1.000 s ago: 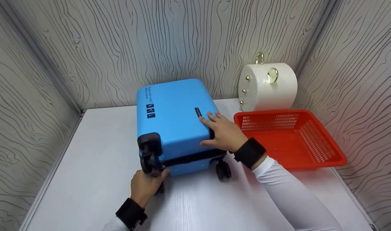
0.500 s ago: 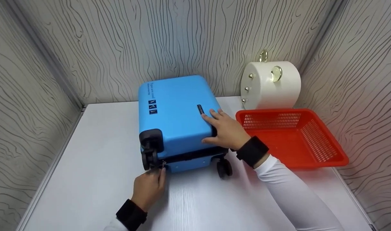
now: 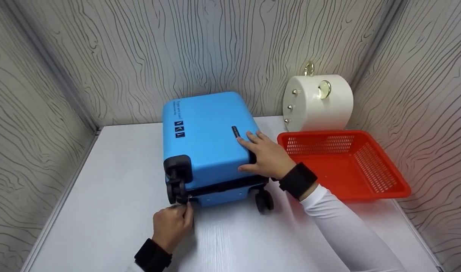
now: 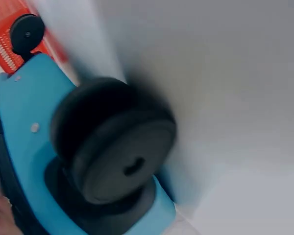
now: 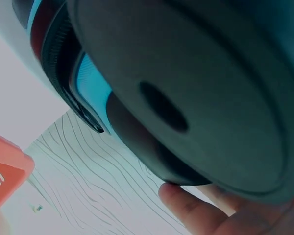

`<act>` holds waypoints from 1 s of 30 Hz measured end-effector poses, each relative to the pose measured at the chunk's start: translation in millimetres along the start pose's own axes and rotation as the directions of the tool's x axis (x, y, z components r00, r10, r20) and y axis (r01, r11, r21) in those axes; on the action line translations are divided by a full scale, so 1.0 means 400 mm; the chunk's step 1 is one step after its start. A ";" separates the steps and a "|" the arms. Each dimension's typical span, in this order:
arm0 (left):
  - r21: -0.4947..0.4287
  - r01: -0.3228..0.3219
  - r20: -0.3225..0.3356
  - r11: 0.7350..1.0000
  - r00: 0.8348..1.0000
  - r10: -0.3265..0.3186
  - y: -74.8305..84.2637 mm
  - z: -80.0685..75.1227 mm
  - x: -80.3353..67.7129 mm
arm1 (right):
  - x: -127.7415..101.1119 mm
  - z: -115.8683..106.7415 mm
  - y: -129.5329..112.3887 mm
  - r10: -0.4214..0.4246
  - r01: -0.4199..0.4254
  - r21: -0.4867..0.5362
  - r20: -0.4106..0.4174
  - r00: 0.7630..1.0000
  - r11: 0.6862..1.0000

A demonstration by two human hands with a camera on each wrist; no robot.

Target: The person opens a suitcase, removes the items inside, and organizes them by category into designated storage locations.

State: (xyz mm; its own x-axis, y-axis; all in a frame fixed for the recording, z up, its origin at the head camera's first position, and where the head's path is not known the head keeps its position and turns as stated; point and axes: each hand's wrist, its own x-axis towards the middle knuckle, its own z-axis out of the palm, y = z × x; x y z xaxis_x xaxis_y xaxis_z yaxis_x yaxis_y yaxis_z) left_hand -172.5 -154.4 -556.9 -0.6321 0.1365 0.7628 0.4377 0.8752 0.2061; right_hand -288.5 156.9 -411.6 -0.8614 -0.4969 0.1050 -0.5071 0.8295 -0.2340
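Note:
A blue hard-shell suitcase (image 3: 209, 132) lies flat on the white table, its wheeled end toward me. A dark zipper band (image 3: 222, 185) runs across that end. At the near left corner, beside a black wheel (image 3: 176, 190), my left hand (image 3: 172, 224) pinches a small metal zipper pull (image 3: 190, 197); its fingertips are partly hidden under the wheel. In the left wrist view the fingers (image 4: 1, 215) lie against the zipper band, a large wheel (image 4: 122, 152) in front. My right hand (image 3: 270, 156) rests spread over the near right corner of the suitcase.
A red perforated plastic basket (image 3: 343, 170) stands right of the suitcase, close to the right forearm. Behind it is a white rounded box (image 3: 321, 102) with gold knobs and a ring. Wood-patterned panels (image 3: 222, 45) enclose the table at the back and both sides.
My left hand has shifted slightly, its thumb moving from extended along the suitcase's edge to bent up at the zipper pull. The right hand and the suitcase stay in place.

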 end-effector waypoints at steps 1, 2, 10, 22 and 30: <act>-0.002 -0.006 -0.007 1.000 1.000 0.006 -0.004 -0.003 -0.002 | -0.001 0.002 0.000 0.001 -0.001 0.002 -0.001 1.000 1.000; -0.005 -0.010 -0.010 1.000 1.000 0.010 -0.010 -0.005 -0.005 | -0.002 0.005 0.000 0.001 -0.001 0.004 -0.002 1.000 1.000; -0.030 -0.094 -0.085 0.995 0.992 0.091 -0.068 -0.002 -0.015 | -0.007 0.005 -0.006 0.011 -0.011 0.020 0.009 1.000 1.000; -0.049 -0.083 -0.075 0.995 0.994 0.079 -0.096 0.006 -0.013 | -0.007 0.014 -0.039 0.148 -0.145 0.057 -0.060 0.987 0.988; -0.078 -0.038 -0.085 0.996 0.996 0.031 -0.094 0.004 -0.017 | -0.011 0.045 -0.062 0.215 -0.215 0.020 -0.174 0.961 0.976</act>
State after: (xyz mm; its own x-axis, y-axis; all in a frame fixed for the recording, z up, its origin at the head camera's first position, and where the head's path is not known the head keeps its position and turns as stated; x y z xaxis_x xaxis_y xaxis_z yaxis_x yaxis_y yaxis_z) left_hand -185.6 -187.5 -571.0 -0.5617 0.1237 0.8180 0.5097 0.8306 0.2245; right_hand -271.6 133.8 -423.6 -0.9419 -0.2548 0.2189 -0.3095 0.9116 -0.2706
